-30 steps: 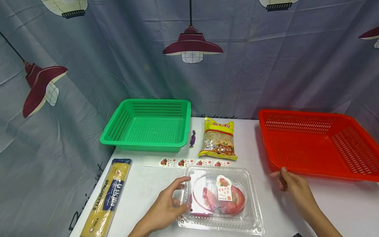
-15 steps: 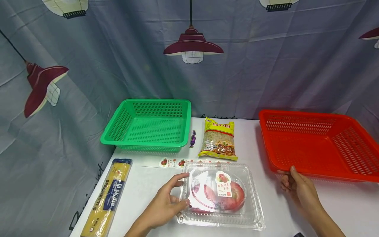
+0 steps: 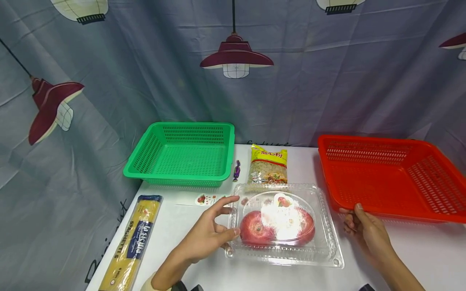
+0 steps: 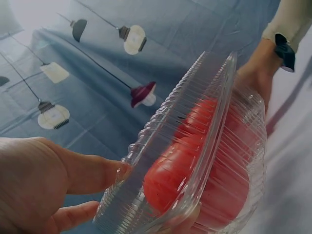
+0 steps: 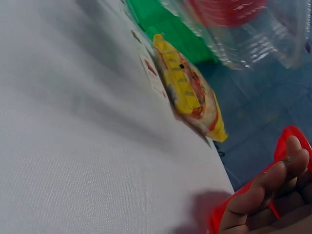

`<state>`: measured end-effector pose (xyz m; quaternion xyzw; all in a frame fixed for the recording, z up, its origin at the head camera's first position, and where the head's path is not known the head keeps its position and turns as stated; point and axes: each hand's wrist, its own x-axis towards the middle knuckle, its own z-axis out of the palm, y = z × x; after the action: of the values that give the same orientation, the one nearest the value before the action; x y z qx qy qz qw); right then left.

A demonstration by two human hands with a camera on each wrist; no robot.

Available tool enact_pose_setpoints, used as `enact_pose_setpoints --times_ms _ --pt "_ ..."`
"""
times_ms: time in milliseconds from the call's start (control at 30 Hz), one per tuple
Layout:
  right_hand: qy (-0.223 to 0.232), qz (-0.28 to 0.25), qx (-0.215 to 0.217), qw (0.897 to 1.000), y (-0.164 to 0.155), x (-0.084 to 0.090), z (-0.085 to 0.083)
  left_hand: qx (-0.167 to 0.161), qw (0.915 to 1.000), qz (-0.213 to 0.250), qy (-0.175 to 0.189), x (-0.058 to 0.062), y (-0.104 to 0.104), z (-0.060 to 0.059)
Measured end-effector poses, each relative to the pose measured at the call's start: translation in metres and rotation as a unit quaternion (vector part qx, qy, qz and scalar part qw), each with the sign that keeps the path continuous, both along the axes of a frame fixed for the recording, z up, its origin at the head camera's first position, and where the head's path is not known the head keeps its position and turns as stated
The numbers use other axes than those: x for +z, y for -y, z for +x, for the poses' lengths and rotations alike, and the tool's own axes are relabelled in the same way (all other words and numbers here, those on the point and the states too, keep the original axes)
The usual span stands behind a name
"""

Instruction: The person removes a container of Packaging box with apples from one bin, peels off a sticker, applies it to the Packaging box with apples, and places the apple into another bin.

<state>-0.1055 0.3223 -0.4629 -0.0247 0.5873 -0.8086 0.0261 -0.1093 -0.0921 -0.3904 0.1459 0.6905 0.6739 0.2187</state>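
A clear plastic clamshell box [image 3: 285,256] with red, round fruit [image 3: 256,228] inside is raised over the table. My left hand [image 3: 205,234] grips its left edge between thumb and fingers. In the left wrist view the clamshell box [image 4: 187,161] looks tilted, with part of the hand hidden behind it. My right hand [image 3: 369,236] holds the near-left rim of the red basket [image 3: 371,182], thumb on the edge and fingers curled below. In the right wrist view these fingers [image 5: 265,187] lie against the red rim.
A green basket [image 3: 178,178] stands at the back left. Beside it lie a purple wrapped candy [image 3: 236,171] and a yellow bag of pasta [image 3: 268,165]. A strip of fruit labels [image 3: 207,199] is partly covered by the box. Packaged spaghetti [image 3: 132,242] lies along the left edge.
My left hand has lifted the clamshell box off the table, moving it up, away and slightly right. My right hand has shifted a little right and now grips the red basket's rim.
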Motion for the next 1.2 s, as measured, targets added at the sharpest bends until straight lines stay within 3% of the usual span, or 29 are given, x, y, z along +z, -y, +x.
enact_pose_setpoints --times_ms 300,567,967,1200 --pt "0.004 0.022 -0.026 0.999 0.004 -0.002 0.000 -0.018 0.9994 0.012 -0.029 0.029 -0.015 -0.030" --pt "0.010 0.050 -0.058 0.997 0.003 -0.003 0.001 -0.025 0.9995 0.018 -0.012 0.060 -0.036 -0.047" --pt "-0.039 0.019 -0.016 0.999 0.004 -0.004 0.001 -0.016 0.9990 0.029 -0.029 0.064 -0.077 -0.084" --pt "-0.003 0.032 -0.025 0.999 0.004 -0.001 0.002 -0.024 0.9992 0.027 -0.019 0.075 -0.099 -0.095"
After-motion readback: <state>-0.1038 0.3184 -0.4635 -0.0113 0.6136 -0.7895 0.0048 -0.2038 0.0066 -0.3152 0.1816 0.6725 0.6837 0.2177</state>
